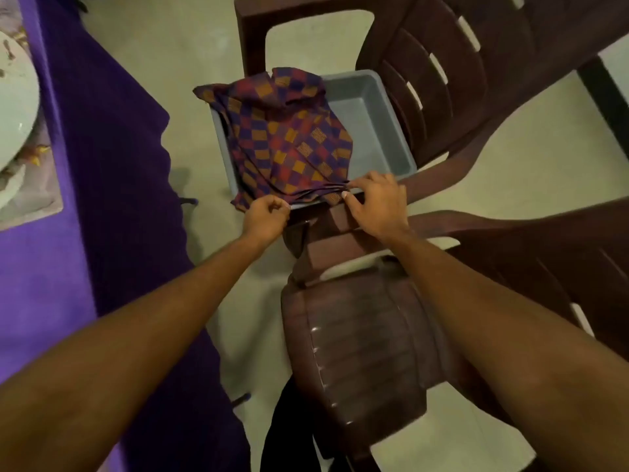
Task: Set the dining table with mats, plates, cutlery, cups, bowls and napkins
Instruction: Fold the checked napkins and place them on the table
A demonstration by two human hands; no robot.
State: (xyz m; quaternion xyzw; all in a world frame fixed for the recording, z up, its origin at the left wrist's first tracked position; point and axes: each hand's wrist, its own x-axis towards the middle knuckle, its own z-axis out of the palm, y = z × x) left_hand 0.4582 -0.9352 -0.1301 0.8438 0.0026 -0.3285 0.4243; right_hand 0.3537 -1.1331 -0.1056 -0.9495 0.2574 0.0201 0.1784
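A checked napkin cloth (289,137) in red, orange and purple lies crumpled over the left half of a grey plastic tub (371,131), which stands on the seat of a brown plastic chair (442,63). My left hand (267,216) pinches the cloth's near edge at the tub's front rim. My right hand (376,202) pinches the same edge further right, fingers curled over gathered folds. At the far left a white plate (17,97) sits on a pale mat (34,199) on the purple-clothed table (102,165).
A second brown chair (357,335) stands directly below me, its back between my forearms. A third chair (561,260) is at the right. The purple tablecloth hangs down the left side, with pale floor (190,63) between table and chairs.
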